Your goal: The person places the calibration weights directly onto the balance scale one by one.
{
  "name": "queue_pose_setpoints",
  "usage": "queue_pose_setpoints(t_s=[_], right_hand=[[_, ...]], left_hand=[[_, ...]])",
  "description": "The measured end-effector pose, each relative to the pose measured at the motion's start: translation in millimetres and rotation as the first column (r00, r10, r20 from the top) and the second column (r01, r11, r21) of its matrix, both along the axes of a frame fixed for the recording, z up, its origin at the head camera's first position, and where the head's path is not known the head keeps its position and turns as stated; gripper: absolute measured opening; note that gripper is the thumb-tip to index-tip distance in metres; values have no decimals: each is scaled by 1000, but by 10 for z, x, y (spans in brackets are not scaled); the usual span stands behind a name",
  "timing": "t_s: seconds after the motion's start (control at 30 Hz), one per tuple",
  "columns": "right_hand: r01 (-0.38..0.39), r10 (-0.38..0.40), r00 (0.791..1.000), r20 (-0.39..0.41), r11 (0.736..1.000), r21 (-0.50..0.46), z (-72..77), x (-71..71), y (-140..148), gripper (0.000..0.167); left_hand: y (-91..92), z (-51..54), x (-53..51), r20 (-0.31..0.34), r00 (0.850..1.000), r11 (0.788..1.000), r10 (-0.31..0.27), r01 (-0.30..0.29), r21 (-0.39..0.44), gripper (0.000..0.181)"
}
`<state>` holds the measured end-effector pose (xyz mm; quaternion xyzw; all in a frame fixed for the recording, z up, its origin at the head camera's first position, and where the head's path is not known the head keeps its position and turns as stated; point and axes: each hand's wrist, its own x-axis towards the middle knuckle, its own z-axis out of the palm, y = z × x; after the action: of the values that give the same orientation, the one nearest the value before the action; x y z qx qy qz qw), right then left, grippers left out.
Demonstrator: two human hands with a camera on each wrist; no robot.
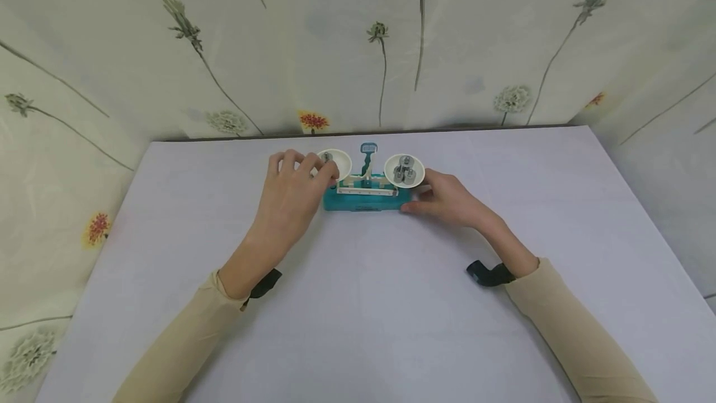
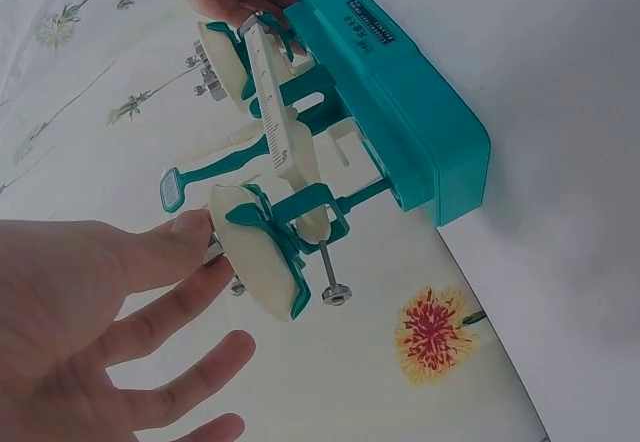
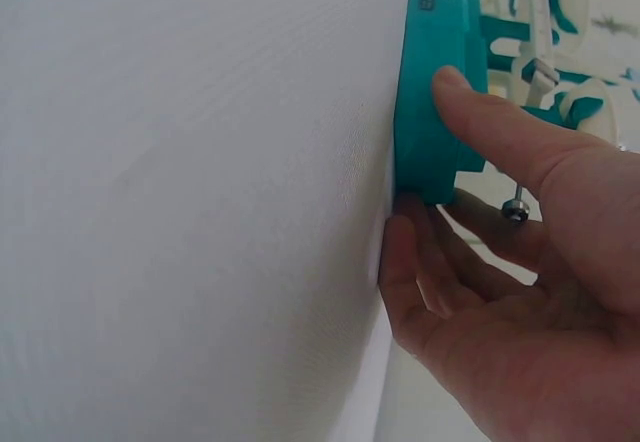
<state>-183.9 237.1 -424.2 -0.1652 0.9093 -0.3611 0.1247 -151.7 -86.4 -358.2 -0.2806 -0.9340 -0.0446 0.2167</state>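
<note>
A toy balance scale (image 1: 363, 202) with a teal base stands on the table. My left hand (image 1: 291, 194) is over its left pan (image 1: 345, 162); the left wrist view shows thumb and index finger pinching a small metal weight (image 2: 212, 251), mostly hidden by the fingertips. Another metal weight (image 1: 327, 157) sits in that white pan. Several metal weights (image 1: 405, 173) stand grouped in the right pan (image 1: 389, 170). My right hand (image 1: 447, 199) grips the right end of the base, its thumb (image 3: 470, 102) on the front face and the other fingers around the end.
The scale stands near the back of a table (image 1: 369, 303) covered in a white cloth. Behind it hangs a pale curtain (image 1: 324, 36) printed with flowers. A dark wrist strap (image 1: 488, 273) shows at the right cuff, another at the left.
</note>
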Motion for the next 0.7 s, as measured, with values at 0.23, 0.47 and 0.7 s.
queue_pose_setpoints(t_s=[0.23, 0.47, 0.7], right_hand=[[0, 0, 1000, 1, 1000, 0, 14, 8, -4, 76], [-6, 6, 1000, 1, 1000, -1, 14, 10, -6, 77], [-6, 6, 1000, 8, 1000, 2, 16, 12, -10, 76]], left_hand=[[14, -5, -31, 19, 1000, 1000, 13, -12, -14, 13], [6, -4, -57, 26, 999, 999, 27, -26, -28, 18], [0, -2, -54, 38, 999, 999, 30, -29, -19, 19]])
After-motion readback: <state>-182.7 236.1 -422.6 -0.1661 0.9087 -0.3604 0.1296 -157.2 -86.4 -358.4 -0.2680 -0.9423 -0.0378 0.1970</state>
